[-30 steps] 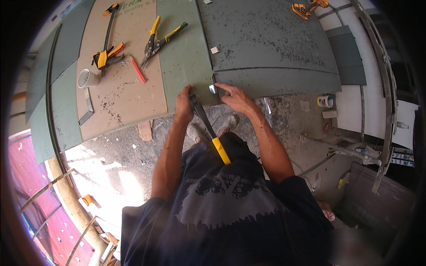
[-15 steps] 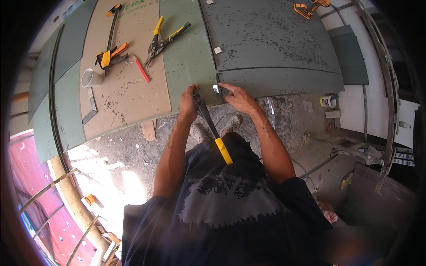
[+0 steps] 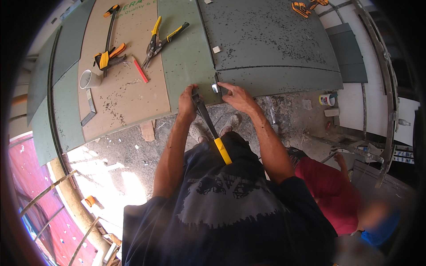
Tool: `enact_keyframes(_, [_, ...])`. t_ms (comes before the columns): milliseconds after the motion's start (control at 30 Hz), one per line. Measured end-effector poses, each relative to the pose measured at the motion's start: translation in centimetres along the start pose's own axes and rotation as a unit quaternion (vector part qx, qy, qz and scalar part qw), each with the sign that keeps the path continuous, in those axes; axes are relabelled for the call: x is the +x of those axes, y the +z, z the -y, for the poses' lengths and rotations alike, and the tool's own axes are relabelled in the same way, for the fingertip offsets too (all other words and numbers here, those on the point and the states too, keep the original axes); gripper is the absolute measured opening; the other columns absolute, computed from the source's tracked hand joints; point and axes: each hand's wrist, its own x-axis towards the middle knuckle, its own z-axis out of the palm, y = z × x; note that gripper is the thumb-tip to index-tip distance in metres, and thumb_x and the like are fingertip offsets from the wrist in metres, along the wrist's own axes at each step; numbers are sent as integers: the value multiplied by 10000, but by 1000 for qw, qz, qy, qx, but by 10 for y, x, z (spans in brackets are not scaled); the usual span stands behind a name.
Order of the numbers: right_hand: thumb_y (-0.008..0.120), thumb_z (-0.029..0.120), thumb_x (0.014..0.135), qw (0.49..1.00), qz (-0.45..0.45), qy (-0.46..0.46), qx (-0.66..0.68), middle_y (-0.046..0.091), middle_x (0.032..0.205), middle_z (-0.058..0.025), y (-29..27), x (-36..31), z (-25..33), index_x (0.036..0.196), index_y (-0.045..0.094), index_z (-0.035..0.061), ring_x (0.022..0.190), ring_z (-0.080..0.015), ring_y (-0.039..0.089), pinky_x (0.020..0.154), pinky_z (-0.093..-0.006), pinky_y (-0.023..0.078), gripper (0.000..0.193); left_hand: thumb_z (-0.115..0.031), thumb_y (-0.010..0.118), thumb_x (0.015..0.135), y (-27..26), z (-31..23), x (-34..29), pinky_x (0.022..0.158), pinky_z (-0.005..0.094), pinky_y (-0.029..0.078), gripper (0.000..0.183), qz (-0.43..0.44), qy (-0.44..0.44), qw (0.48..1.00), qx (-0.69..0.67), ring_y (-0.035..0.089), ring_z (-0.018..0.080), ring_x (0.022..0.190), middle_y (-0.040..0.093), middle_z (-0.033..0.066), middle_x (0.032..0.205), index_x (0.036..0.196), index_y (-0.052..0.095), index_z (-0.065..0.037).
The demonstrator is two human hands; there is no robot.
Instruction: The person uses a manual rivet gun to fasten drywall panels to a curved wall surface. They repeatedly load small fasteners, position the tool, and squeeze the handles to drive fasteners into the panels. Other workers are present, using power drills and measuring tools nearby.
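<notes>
A grey sheet (image 3: 275, 40), in the head view, lies before both hands. The left hand (image 3: 186, 105) is closed on the dark end of a yellow-handled tool (image 3: 212, 130), whose handle points backward. On its right, the right hand (image 3: 240, 99) stretches one finger close to a small shiny piece (image 3: 215, 88); if it grips something, I cannot tell.

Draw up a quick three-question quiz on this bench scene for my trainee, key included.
1. Which hand points toward the small shiny piece near the table's front edge?
2. True or false: the red pencil lies on the brown board.
3. What colour is the grip of the tool at the left hand? (a) red (b) yellow (c) blue

Key: 1. the right hand; 2. true; 3. b
</notes>
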Motion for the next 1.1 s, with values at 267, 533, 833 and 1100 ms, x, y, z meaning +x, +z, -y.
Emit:
enact_keyframes(267, [636,251,929,999,-42,-6,-29,709,922,-168,8,4,-2,1325,632,175,813,-308,681,770,-419,536,403,-322,538,990,-1,-1,-1,625,296,465,305,7,-2,1000,4,591,155,670,620,53,750,1133,631,-69])
enact_keyframes(533, [648,275,940,987,-144,-63,-30,722,1102,-133,25,15,-14,1133,739,136,968,-351,691,817,-431,548,255,-325,537,997,-4,3,2,638,306,470,303,4,4,1000,1,593,161,676,622,59,758,1122,636,-67])
enact_keyframes(833, [673,338,931,986,-142,-76,33,709,1107,-161,17,12,-9,1156,719,91,908,-323,693,758,-429,551,337,-295,536,994,1,4,5,597,313,473,285,-11,6,1000,-21,580,164,649,589,48,732,1131,625,-61])
enact_keyframes(1100, [749,595,790,985,3,-161,69,436,1468,-233,33,-58,20,1460,445,12,1263,-355,517,993,-439,488,938,-257,561,987,17,-2,-5,523,284,454,231,-14,-43,985,-164,548,157,577,556,52,671,1091,592,-53])
